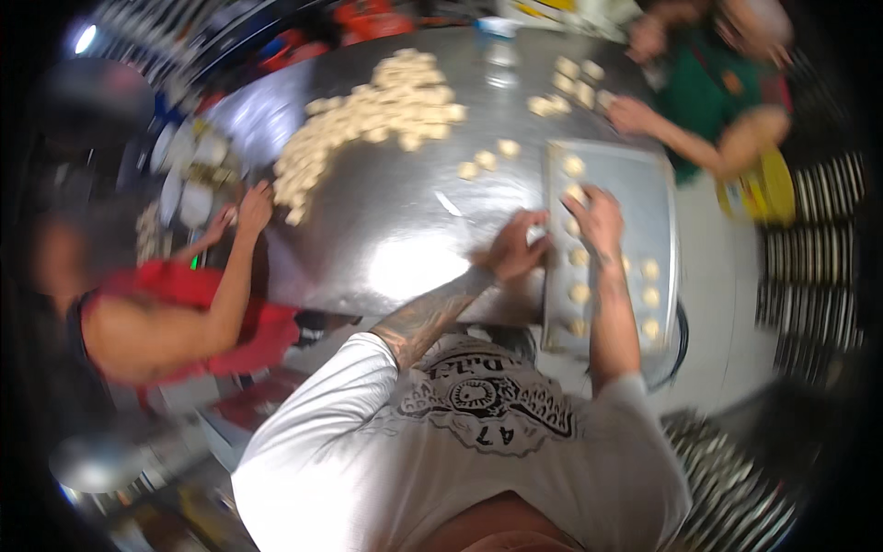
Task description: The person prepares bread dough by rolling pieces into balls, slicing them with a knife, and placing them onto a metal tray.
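My right hand [600, 223] reaches over a metal baking tray [658, 166]. Its fingers close on a small pale dough ball [575, 194] near the tray's far left corner. Another dough ball [573, 166] sits just beyond it. Below, more dough balls [579, 293] run down the tray's left side, and several others [650, 297] line its right side; my forearm hides part of the middle. My left hand [521, 245] is curled beside the tray's left edge, over the steel table. A pale spot shows between its thumb and fingers, but I cannot make out what it is.
Many dough pieces [368, 110] are heaped at the far left of the steel table [395, 198]. A few loose ones [486, 162] lie beyond my left hand. Co-workers stand at left and far right, their hands by dough. A yellow bucket [759, 189] is at right.
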`<state>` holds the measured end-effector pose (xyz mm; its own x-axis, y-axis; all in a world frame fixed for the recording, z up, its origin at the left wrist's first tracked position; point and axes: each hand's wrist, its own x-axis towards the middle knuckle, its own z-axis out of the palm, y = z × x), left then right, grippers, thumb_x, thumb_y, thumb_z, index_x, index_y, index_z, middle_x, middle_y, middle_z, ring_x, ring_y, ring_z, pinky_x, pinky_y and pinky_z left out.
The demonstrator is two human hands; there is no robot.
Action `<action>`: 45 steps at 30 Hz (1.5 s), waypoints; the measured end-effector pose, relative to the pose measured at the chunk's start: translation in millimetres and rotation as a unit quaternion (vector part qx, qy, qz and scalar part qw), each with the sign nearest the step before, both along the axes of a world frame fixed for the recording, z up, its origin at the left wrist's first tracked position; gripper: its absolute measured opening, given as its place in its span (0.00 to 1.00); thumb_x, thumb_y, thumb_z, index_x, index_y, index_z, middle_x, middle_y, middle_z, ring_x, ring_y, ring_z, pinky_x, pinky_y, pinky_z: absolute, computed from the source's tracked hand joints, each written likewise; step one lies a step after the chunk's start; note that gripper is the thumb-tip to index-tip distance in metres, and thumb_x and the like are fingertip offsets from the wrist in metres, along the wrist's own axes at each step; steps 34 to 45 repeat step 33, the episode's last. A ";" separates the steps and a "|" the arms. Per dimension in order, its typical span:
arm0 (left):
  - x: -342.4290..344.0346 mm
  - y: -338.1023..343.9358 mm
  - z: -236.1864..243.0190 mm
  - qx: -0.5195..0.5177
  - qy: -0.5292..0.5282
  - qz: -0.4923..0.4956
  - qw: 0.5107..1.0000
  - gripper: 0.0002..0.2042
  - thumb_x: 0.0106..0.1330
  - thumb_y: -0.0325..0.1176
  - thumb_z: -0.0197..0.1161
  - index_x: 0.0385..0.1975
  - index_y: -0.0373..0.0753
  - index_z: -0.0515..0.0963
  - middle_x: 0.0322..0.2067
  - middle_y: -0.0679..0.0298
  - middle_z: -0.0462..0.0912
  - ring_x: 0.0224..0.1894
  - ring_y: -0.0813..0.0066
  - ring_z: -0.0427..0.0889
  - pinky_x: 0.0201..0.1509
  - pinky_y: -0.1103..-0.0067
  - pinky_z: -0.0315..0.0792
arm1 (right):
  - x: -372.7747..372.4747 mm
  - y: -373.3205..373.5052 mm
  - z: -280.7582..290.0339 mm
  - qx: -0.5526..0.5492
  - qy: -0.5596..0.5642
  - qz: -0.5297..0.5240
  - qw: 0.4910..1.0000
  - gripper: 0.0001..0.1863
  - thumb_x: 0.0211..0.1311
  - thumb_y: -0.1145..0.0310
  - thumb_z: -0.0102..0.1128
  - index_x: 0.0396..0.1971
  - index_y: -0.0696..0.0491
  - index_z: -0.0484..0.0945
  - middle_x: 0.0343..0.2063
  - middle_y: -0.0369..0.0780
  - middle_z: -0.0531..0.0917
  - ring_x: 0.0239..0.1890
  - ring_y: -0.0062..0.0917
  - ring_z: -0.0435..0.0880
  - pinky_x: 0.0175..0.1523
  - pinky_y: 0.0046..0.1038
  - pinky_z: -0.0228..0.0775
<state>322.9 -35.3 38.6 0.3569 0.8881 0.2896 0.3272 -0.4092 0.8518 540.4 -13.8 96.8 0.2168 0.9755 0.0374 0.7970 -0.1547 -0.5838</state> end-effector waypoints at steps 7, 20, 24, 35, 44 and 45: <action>-118.8 -27.9 22.8 -0.471 -0.367 0.043 0.801 0.31 0.87 0.56 0.46 0.75 0.36 0.68 0.66 0.58 0.79 0.73 0.66 0.72 0.74 0.70 0.69 | -188.5 -54.4 22.7 0.082 0.288 0.180 0.937 0.23 0.80 0.60 0.60 0.66 0.59 0.78 0.58 0.52 0.82 0.63 0.44 0.80 0.69 0.43 0.71; -351.1 137.3 -16.1 -0.049 -0.102 0.383 0.917 0.17 0.74 0.36 0.68 0.60 0.43 0.80 0.57 0.61 0.82 0.64 0.60 0.78 0.66 0.63 0.72 | -416.2 157.5 -28.2 0.084 -0.005 0.253 0.964 0.34 0.71 0.56 0.69 0.73 0.54 0.73 0.50 0.45 0.87 0.50 0.42 0.89 0.53 0.40 0.81; -369.0 200.2 -16.0 -0.034 0.104 0.362 0.926 0.19 0.70 0.35 0.66 0.60 0.44 0.81 0.65 0.58 0.76 0.66 0.54 0.76 0.76 0.56 0.60 | -462.7 242.4 -46.4 -0.056 -0.151 0.244 0.956 0.31 0.71 0.49 0.67 0.71 0.42 0.78 0.53 0.44 0.87 0.47 0.45 0.91 0.49 0.45 0.84; -398.9 249.6 -32.1 -0.023 0.262 0.327 0.908 0.23 0.77 0.34 0.55 0.70 0.39 0.74 0.70 0.47 0.74 0.62 0.51 0.82 0.83 0.58 0.55 | -460.0 224.7 -51.2 0.051 0.080 0.222 0.970 0.19 0.69 0.54 0.74 0.42 0.56 0.83 0.26 0.41 0.88 0.29 0.28 0.87 0.39 0.33 0.80; -398.9 249.6 -32.1 -0.023 0.262 0.327 0.908 0.23 0.77 0.34 0.55 0.70 0.39 0.74 0.70 0.47 0.74 0.62 0.51 0.82 0.83 0.58 0.55 | -460.0 224.7 -51.2 0.051 0.080 0.222 0.970 0.19 0.69 0.54 0.74 0.42 0.56 0.83 0.26 0.41 0.88 0.29 0.28 0.87 0.39 0.33 0.80; -398.9 249.6 -32.1 -0.023 0.262 0.327 0.908 0.23 0.77 0.34 0.55 0.70 0.39 0.74 0.70 0.47 0.74 0.62 0.51 0.82 0.83 0.58 0.55 | -460.0 224.7 -51.2 0.051 0.080 0.222 0.970 0.19 0.69 0.54 0.74 0.42 0.56 0.83 0.26 0.41 0.88 0.29 0.28 0.87 0.39 0.33 0.80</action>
